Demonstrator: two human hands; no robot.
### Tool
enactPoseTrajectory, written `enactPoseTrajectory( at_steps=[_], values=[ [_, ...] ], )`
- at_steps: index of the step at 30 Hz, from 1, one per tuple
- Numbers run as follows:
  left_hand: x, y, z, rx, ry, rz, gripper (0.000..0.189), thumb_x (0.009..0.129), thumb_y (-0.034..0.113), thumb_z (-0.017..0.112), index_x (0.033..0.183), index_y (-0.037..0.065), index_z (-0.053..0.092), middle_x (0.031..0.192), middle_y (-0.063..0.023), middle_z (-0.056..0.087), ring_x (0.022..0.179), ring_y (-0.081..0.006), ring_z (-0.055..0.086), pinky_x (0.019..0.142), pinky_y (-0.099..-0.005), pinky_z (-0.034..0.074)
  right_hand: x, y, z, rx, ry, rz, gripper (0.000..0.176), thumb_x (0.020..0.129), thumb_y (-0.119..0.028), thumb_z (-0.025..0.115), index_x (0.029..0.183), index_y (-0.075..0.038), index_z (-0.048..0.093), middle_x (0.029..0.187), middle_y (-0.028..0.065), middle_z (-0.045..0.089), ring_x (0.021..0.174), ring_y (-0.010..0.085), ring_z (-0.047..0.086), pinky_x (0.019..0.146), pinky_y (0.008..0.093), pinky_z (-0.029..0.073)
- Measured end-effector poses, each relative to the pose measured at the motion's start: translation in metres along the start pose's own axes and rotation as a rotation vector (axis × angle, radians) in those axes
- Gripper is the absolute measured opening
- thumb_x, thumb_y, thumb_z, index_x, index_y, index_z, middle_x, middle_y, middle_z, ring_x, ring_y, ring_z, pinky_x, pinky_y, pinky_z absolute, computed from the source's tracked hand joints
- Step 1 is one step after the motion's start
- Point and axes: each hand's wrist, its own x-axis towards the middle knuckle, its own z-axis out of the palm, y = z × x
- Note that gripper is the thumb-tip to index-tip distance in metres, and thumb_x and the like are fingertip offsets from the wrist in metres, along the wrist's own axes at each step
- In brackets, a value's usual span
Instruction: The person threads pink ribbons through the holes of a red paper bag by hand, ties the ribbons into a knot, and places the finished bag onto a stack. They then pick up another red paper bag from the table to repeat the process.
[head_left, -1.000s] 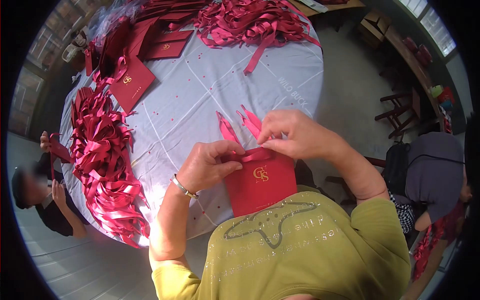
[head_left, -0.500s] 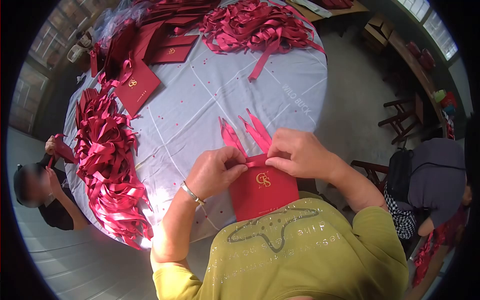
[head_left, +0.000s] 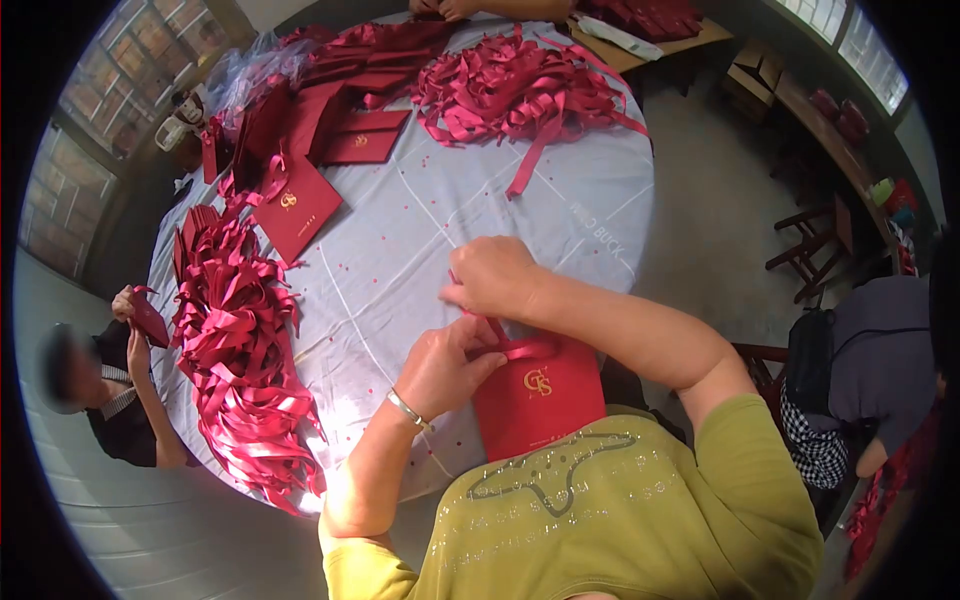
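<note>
Left hand (head_left: 445, 365) and right hand (head_left: 495, 280) pinch ribbon (head_left: 525, 348) on card (head_left: 545, 405).

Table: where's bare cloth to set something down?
Bare cloth mid-table, between the left ribbon heap, far ribbon pile and red folder; also the right edge past the right hand. Crowded: near edge, where the left hand and right grip ribbon on the red bag.

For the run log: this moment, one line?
left hand: pinches red satin ribbon | right hand: grips same ribbon | red gold-monogrammed card: ribbon across top
</note>
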Motion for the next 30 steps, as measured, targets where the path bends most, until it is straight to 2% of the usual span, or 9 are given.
enactPoseTrajectory(
  at_steps=[3,5,6,11,19,25,27,28,30],
  values=[
    [0.001,-0.002,-0.001,-0.063,0.006,0.012,0.016,0.082,0.005,0.072,0.092,0.0,0.061,0.08,-0.0047,0.069,0.075,-0.0075,0.063,0.065,-0.0249,0.051,0.008,0.003,0.008,-0.004,0.036,-0.007,0.029,0.077,-0.033,0.066,0.073,-0.005,0.07,0.075,0.018,0.068,0.075,0.0367,0.066,0.068,0.046,0.053],
    [0.001,-0.002,-0.002,-0.193,-0.025,-0.101,0.015,0.08,0.011,0.072,0.089,0.002,0.063,0.078,-0.0108,0.07,0.074,-0.0185,0.069,0.066,-0.031,0.052,0.006,0.003,0.007,0.054,0.042,0.035,0.028,0.076,-0.03,0.066,0.074,-0.003,0.07,0.077,0.0194,0.068,0.077,0.0369,0.067,0.069,0.0458,0.054],
    [0.004,-0.004,-0.003,-0.193,-0.023,-0.094,0.015,0.08,0.011,0.072,0.089,0.002,0.063,0.078,-0.0108,0.07,0.074,-0.0185,0.069,0.066,-0.031,0.052,0.005,0.002,0.005,0.128,0.034,0.082,0.027,0.076,-0.028,0.065,0.076,-0.001,0.07,0.079,0.0207,0.068,0.079,0.0372,0.067,0.07,0.0456,0.054],
    [0.003,-0.007,0.002,-0.388,-0.037,-0.122,0.012,0.081,0.007,0.07,0.085,0.0,0.061,0.069,-0.0023,0.065,0.062,-0.0046,0.057,0.055,-0.0238,0.046,-0.001,0.016,0.012,0.073,0.206,0.098,0.024,0.076,-0.029,0.063,0.073,-0.006,0.069,0.074,0.0166,0.067,0.073,0.0349,0.066,0.067,0.0457,0.053],
    [0.004,0.0,0.0,-0.325,-0.06,-0.17,0.011,0.08,0.006,0.07,0.084,0.001,0.06,0.067,-0.0013,0.065,0.061,-0.0036,0.055,0.053,-0.0228,0.045,-0.008,0.025,0.005,0.033,0.157,0.132,0.025,0.077,-0.028,0.063,0.078,-0.004,0.068,0.077,0.0155,0.068,0.074,0.0353,0.066,0.069,0.0455,0.053],
    [0.006,-0.003,0.001,-0.339,-0.075,-0.199,0.01,0.079,0.005,0.069,0.083,0.001,0.061,0.067,-0.0014,0.065,0.06,-0.0038,0.055,0.054,-0.0226,0.044,-0.018,0.034,0.009,0.04,0.222,0.105,0.029,0.078,-0.032,0.066,0.078,-0.004,0.067,0.076,0.0152,0.068,0.074,0.0339,0.066,0.068,0.0447,0.053],
    [0.005,-0.002,0.001,-0.332,-0.071,-0.202,0.01,0.079,0.006,0.069,0.083,0.001,0.061,0.067,-0.0013,0.065,0.06,-0.0038,0.055,0.054,-0.0227,0.044,-0.028,0.036,-0.001,0.152,0.347,0.006,0.031,0.078,-0.033,0.07,0.076,-0.003,0.067,0.071,0.0144,0.067,0.066,0.0296,0.066,0.062,0.0406,0.052],
    [0.005,-0.002,0.002,-0.339,-0.057,-0.184,0.011,0.079,0.006,0.069,0.083,0.0,0.061,0.066,-0.0015,0.065,0.06,-0.004,0.055,0.054,-0.0231,0.045,-0.034,0.037,-0.009,0.149,0.342,0.003,0.031,0.078,-0.033,0.07,0.076,-0.003,0.067,0.071,0.0144,0.067,0.066,0.0296,0.066,0.062,0.0406,0.052],
    [0.004,-0.002,0.003,-0.355,-0.039,-0.166,0.011,0.079,0.007,0.069,0.083,0.0,0.061,0.065,-0.0018,0.064,0.06,-0.0042,0.056,0.054,-0.0234,0.045,-0.048,0.041,-0.028,0.32,0.145,0.119,0.033,0.077,-0.033,0.073,0.073,-0.001,0.066,0.065,0.0135,0.065,0.056,0.0243,0.062,0.056,0.0355,0.049]
  ],
)
